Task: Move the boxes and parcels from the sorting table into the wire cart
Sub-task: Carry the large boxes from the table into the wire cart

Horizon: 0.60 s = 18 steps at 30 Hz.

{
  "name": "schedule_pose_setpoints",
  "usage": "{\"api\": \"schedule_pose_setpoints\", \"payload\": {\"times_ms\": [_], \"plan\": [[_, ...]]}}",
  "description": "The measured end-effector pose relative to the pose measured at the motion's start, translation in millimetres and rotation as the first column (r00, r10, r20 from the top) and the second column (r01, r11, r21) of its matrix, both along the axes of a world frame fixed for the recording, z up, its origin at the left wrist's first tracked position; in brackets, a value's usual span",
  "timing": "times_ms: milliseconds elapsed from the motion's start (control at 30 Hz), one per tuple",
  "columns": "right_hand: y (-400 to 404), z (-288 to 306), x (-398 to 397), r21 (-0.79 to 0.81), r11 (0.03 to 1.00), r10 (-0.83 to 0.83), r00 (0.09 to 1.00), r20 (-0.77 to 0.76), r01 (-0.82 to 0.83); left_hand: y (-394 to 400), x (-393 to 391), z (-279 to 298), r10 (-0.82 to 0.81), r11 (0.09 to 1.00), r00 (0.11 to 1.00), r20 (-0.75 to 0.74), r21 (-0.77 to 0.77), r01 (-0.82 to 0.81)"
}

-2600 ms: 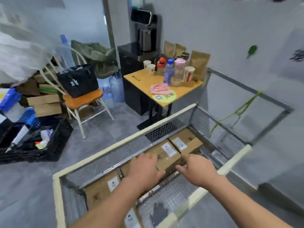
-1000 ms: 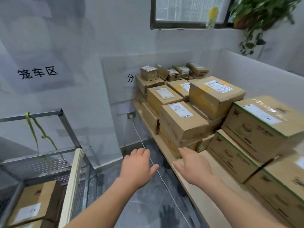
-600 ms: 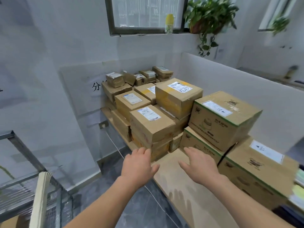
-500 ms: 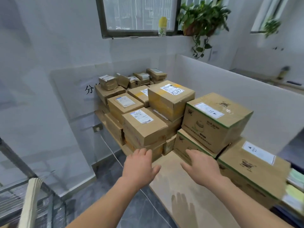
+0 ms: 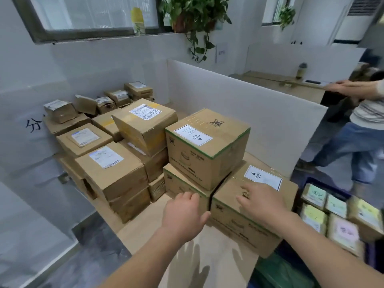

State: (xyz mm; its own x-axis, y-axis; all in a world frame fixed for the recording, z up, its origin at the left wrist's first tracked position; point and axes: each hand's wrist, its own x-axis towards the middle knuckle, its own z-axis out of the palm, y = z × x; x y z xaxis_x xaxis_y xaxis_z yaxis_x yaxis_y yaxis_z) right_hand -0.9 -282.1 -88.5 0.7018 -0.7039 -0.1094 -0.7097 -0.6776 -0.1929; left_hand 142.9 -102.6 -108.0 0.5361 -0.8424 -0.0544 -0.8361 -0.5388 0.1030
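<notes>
Both hands open: right hand (image 5: 262,201) over the near box (image 5: 247,215), left hand (image 5: 184,213) just left of it.

The boxes (image 5: 113,170) are brown corrugated cardboard, matt, several creased and dented at the corners. White paper labels (image 5: 106,156) lie stuck on their tops; one box (image 5: 145,123) carries glossy yellowish tape. The two biggest boxes (image 5: 207,146) have a smoother, cleaner cardboard with green printed edging. The table (image 5: 207,260) looks like pale wood laminate, smooth with a faint sheen. The partition (image 5: 239,113) behind is white, smooth and matt. The floor (image 5: 87,265) is grey stone-look tile, slightly glossy. The window frame (image 5: 87,35) is dark, matt metal or plastic; which is unclear.
</notes>
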Motion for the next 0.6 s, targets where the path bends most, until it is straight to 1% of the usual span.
{"api": "schedule_pose_setpoints", "payload": {"times_ms": [133,367,600], "plan": [[-58,-24,-20,0.023,0.998,-0.062,0.992,-0.114,0.065,-31,-23,-7,-0.017,0.998,0.999,-0.038,0.055,0.019],[-134,-49,-29,-0.006,0.997,-0.081,0.965,-0.250,0.082,-49,-47,-25,-0.012,0.991,0.996,-0.092,0.132,0.024],[-177,-68,-32,0.210,0.971,-0.058,0.965,-0.255,0.113,-42,-50,-48,0.030,0.981,0.991,-0.130,0.192,-0.005]]}}
